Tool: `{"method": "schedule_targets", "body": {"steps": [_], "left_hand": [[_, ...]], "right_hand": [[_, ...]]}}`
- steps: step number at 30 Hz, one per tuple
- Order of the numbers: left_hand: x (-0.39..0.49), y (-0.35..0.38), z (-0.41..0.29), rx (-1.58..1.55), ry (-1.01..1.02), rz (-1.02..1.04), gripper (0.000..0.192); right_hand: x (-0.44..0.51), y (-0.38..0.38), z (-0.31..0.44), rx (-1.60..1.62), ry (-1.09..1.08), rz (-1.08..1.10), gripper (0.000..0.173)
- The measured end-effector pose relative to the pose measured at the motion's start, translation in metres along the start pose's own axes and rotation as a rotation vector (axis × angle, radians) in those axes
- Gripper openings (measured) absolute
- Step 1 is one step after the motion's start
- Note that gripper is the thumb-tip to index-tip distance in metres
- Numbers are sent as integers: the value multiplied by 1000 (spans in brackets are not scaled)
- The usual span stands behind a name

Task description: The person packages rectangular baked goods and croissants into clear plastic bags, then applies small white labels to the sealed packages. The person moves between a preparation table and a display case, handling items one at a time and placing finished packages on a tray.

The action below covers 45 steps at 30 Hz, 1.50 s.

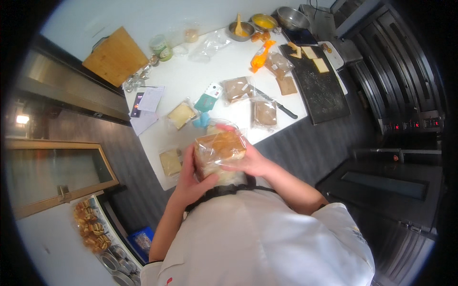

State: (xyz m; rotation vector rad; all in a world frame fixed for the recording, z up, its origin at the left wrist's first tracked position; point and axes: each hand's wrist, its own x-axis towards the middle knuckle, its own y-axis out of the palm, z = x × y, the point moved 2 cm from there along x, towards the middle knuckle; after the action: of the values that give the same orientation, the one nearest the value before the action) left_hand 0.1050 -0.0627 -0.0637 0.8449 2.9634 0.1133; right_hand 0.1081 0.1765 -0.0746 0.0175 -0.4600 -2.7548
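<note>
Close to my body, both hands hold a loaf of bread in a clear plastic bag. My left hand grips its left side, with the thumb across the lower front. My right hand supports the right side, its fingers partly hidden by the plastic. Just beyond the loaf lie a light blue object and a green-and-white packet. Bagged pale bread slices and another such pack lie on the left. Bagged brown slices lie to the right, near a black-handled bread knife.
A white table stands before me. Its right end bears a black baking tray with pale slices; metal bowls stand at the back. Papers and a phone lie left, near a wooden board. Deck ovens stand right.
</note>
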Motion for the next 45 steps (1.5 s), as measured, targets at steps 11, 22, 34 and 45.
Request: {"method": "schedule_targets", "body": {"steps": [11, 22, 34, 45], "left_hand": [[-47, -30, 152, 44, -705, -364, 52], [-95, 46, 206, -41, -576, -419, 19], [-158, 56, 239, 73, -939, -596, 14], [-213, 44, 261, 66, -1050, -687, 15]], "right_hand": [[-58, -293, -102, 722, 309, -989, 59], [-2, -440, -177, 531, 685, -868, 66], [5, -451, -151, -856, 255, -648, 60], [-237, -328, -196, -1004, 1057, -110, 33]]}}
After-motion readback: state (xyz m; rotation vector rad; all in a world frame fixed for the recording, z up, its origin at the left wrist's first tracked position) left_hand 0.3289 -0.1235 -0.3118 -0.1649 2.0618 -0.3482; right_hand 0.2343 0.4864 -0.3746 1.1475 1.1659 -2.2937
